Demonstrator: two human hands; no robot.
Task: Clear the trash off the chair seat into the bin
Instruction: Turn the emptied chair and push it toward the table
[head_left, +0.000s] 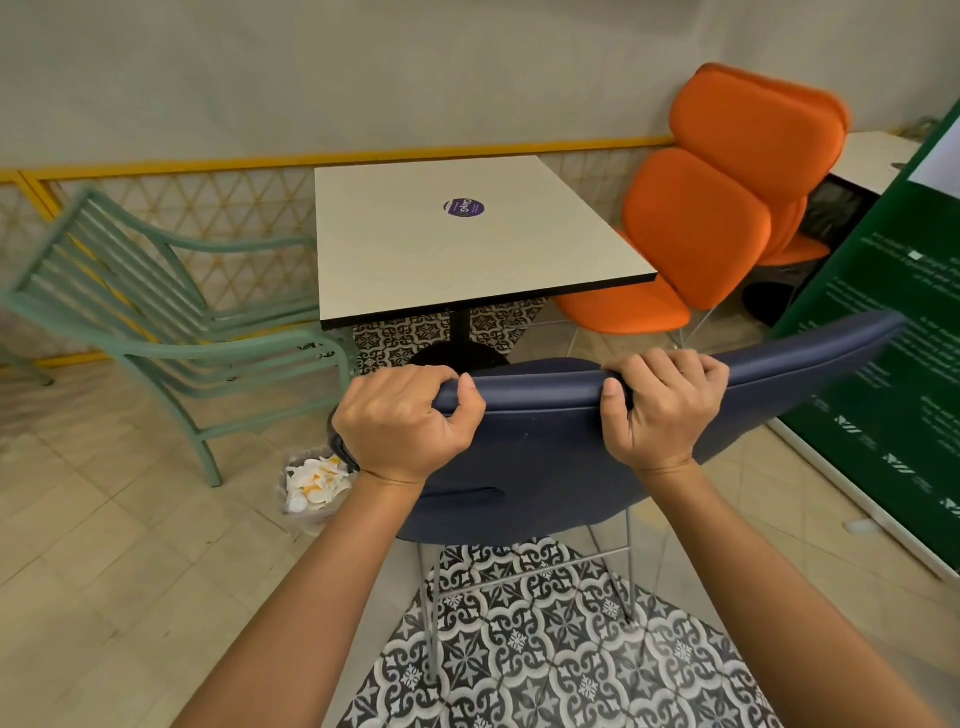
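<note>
The left hand (402, 423) and right hand (662, 408) have fingers (415, 376) clamped over the top edge of the chair (545, 457), whose stiff back seems a sound hold for tipping; its seat is hidden behind; the bin (291, 512), holding light paper scraps (317, 480), stands just left on the floor (130, 545).

1. Hands: two were counted, one left hand (405, 421) and one right hand (665, 405).
2. Chairs: four were counted, namely one blue chair (545, 447), one green slatted chair (156, 312) and two orange ones, a nearer orange chair (696, 228) and a farther orange chair (758, 114).
3. Square tables: one table (457, 249) was recorded, bearing one round sticker (464, 208).
4. Bins: one bin (311, 521) was noted; the trash pieces (317, 480) inside were too heaped to count.
5. Signboards: one green board (883, 338) was recorded.
</note>
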